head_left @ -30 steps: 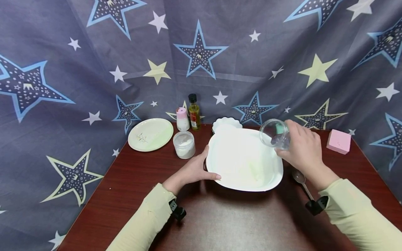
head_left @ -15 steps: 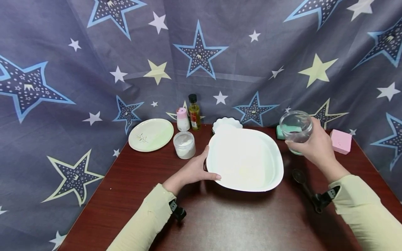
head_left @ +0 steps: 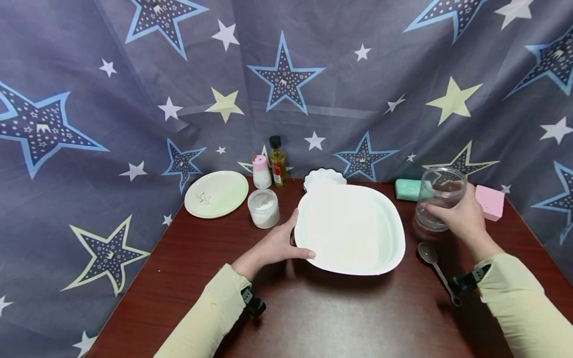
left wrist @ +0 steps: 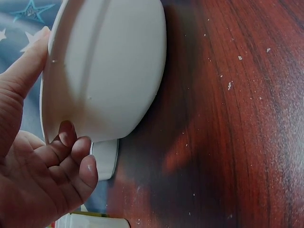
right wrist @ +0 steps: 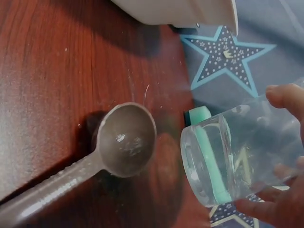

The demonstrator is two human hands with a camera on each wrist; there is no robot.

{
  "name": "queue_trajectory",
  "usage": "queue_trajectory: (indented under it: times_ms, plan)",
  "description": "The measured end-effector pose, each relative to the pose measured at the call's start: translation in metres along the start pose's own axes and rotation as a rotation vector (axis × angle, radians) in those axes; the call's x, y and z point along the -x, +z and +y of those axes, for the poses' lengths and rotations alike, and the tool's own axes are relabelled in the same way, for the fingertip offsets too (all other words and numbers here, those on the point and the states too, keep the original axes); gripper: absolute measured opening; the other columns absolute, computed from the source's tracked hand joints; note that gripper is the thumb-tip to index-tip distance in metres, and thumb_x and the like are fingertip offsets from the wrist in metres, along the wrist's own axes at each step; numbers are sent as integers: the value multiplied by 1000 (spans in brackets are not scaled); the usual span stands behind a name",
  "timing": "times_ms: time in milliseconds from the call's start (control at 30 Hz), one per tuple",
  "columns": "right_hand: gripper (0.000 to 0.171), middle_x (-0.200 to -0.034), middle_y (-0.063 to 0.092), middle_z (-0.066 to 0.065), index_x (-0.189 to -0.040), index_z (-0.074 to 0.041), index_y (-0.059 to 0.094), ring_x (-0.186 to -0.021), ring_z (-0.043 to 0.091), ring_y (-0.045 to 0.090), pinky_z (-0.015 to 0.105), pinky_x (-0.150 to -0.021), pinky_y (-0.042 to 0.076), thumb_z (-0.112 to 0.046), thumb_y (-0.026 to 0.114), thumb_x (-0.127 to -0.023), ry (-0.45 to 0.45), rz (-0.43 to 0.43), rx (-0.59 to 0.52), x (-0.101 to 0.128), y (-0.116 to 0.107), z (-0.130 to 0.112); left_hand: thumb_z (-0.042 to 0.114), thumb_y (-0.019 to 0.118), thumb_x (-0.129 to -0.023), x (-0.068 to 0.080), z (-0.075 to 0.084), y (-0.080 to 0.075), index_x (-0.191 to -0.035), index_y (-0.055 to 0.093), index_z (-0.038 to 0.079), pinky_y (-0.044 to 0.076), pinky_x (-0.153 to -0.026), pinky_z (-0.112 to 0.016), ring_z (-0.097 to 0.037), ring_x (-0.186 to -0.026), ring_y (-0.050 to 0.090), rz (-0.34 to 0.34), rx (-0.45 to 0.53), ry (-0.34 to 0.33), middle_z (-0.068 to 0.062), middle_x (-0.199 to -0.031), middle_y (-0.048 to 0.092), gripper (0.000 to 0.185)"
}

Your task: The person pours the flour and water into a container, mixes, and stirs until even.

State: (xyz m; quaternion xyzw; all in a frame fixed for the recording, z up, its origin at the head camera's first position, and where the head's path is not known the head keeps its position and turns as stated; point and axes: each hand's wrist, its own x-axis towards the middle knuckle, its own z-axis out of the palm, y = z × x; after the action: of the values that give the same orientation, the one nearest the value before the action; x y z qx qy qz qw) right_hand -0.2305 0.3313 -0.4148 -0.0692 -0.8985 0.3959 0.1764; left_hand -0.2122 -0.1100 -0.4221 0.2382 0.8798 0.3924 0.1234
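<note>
A white basin (head_left: pixel 349 233) stands in the middle of the head view. My left hand (head_left: pixel 284 243) grips its left rim, thumb at the front and fingers behind; in the left wrist view curled fingers (left wrist: pixel 78 152) lie against the basin's outer wall (left wrist: pixel 109 71). To the right, my right hand (head_left: pixel 465 214) holds a clear jar (head_left: pixel 440 199) upright over the table. Its base is at or close to the tabletop; whether it touches I cannot tell. A brown measuring spoon (head_left: pixel 436 268) lies in front of the jar, its bowl (right wrist: pixel 126 140) large in the right wrist view.
Behind the jar lies a green sponge (head_left: pixel 407 190), and a pink sponge (head_left: pixel 490 201) is at right. A scalloped white dish (head_left: pixel 324 176) sits behind the basin. At left are a jar of white powder (head_left: pixel 264 209), pink-capped shaker (head_left: pixel 261 174), oil bottle (head_left: pixel 278 164) and oval plate (head_left: pixel 217 194).
The jar, tilted over the basin's right rim a second ago, has moved right and down in my right hand and now stands upright. My left hand and the basin have stayed in place.
</note>
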Motion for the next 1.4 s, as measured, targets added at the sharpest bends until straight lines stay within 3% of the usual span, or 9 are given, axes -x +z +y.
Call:
queue_trajectory:
  times_ms: [200,633,967,1133,1167,1233,1333,1400]
  plan:
    - [95,-134,41,34,-144,6,25,-122,50,40,61,-99,31,-28,83,-77,29,4,-27,0,2,8,50,82,-74,1,-1,0,-158,2,14,31,-109,-36,-15,-140,29,-2,5,-6,-6,-161,12,121]
    - [103,-146,33,28,-152,-3,17,-129,45,33,57,-107,25,-31,82,-78,121,5,-133,4,7,27,48,83,-73,1,-3,3,-158,3,15,31,-108,-35,-13,-139,31,-4,21,-12,-4,-161,13,122]
    - [106,-150,20,32,-152,-2,4,-133,49,26,55,-111,18,-26,79,-82,114,-41,-180,6,7,28,49,83,-73,1,-2,2,-158,4,13,30,-109,-35,-14,-140,28,9,1,-20,-6,-161,12,121]
    - [107,-150,19,34,-154,-4,1,-134,52,24,60,-109,17,-27,78,-83,76,-88,-144,10,2,31,50,83,-73,1,-3,2,-158,3,12,32,-108,-34,-14,-138,33,13,-9,-26,-6,-161,15,122]
    - [106,-149,21,34,-154,-4,2,-133,51,26,58,-109,20,-28,78,-84,75,-90,-134,11,0,31,49,83,-73,1,-3,2,-157,3,11,32,-108,-35,-15,-138,33,15,-9,-23,-7,-161,15,122]
    - [103,-149,25,34,-154,-2,5,-131,51,31,41,-106,33,-29,76,-85,80,-95,-116,13,-4,32,49,82,-73,0,-2,2,-157,3,11,33,-108,-35,-15,-137,34,14,-7,-21,-7,-161,15,122]
    - [100,-147,31,35,-154,0,6,-127,51,39,18,-84,42,-32,74,-87,106,-109,-85,19,-11,30,50,82,-73,1,-2,2,-157,3,11,32,-108,-35,-15,-138,33,11,-2,-20,-7,-161,15,122]
    - [99,-146,33,36,-154,2,5,-124,52,42,16,-78,44,-35,71,-89,123,-126,-61,24,-16,27,50,82,-73,1,-2,1,-157,2,11,32,-108,-35,-15,-138,33,10,-1,-21,-7,-161,15,123]
